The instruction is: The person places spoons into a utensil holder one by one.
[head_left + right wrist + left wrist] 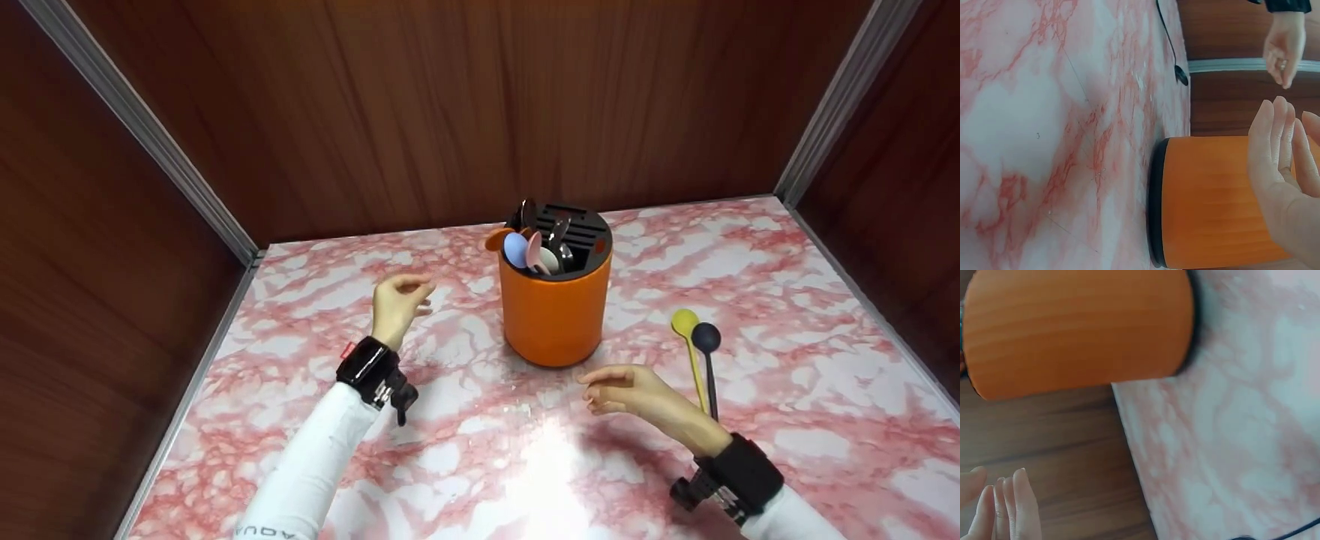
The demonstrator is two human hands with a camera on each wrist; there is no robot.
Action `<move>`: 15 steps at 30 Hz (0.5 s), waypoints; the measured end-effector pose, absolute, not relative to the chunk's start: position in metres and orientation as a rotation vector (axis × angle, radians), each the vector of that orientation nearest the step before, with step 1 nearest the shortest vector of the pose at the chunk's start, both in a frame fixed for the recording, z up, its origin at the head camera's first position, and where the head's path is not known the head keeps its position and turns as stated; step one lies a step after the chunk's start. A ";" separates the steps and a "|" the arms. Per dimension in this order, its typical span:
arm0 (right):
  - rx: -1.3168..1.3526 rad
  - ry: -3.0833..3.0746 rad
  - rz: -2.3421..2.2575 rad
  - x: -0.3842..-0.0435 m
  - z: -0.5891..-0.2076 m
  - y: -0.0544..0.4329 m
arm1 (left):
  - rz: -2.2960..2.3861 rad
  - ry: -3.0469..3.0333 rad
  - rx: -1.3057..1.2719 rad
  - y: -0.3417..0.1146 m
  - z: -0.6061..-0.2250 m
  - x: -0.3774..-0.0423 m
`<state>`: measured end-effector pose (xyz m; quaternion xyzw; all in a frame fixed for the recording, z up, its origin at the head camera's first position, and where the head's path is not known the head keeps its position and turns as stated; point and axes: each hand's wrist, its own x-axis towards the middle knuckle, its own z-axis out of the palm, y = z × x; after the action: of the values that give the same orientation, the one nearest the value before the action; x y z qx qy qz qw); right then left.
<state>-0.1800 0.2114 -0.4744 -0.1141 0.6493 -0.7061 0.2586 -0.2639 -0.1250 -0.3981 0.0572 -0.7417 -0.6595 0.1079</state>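
Note:
An orange cylindrical utensil holder point(553, 319) with a black slotted top stands upright mid-table. Spoons lean out of its open front section: a blue spoon point(515, 250), a pink spoon point(534, 249), a pale spoon point(549, 260) and an orange one point(497, 239), with shiny dark utensils among them. My left hand point(399, 304) hovers left of the holder, fingers loosely bent and holding nothing. In front of the holder, to its right, my right hand point(637, 390) is likewise bare, fingers relaxed. Neither hand touches the holder in the head view.
A yellow spoon point(685, 322) and a black spoon point(706, 337) lie side by side on the right, handles partly behind my right forearm. Wood-grain panels point(450, 112) wall the pink marbled table point(825, 322). A thin dark object point(1181, 75) of unclear kind shows in the right wrist view.

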 end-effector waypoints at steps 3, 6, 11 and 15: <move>-0.304 1.757 -1.921 -0.179 -0.475 0.212 | -1.942 -2.179 0.218 -0.132 -0.407 -0.264; -0.309 1.758 -1.925 -0.179 -0.477 0.214 | -1.937 -2.186 0.273 -0.138 -0.414 -0.265; -0.311 1.765 -1.928 -0.179 -0.479 0.215 | -1.944 -2.194 0.338 -0.149 -0.427 -0.267; -0.296 1.762 -1.933 -0.179 -0.481 0.216 | -1.928 -2.228 0.387 -0.158 -0.437 -0.267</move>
<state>-0.1793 0.2163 -0.4806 -0.1087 0.6478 -0.7107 0.2518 -0.2667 -0.1579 -0.4370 0.1299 -0.7470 -0.6465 0.0847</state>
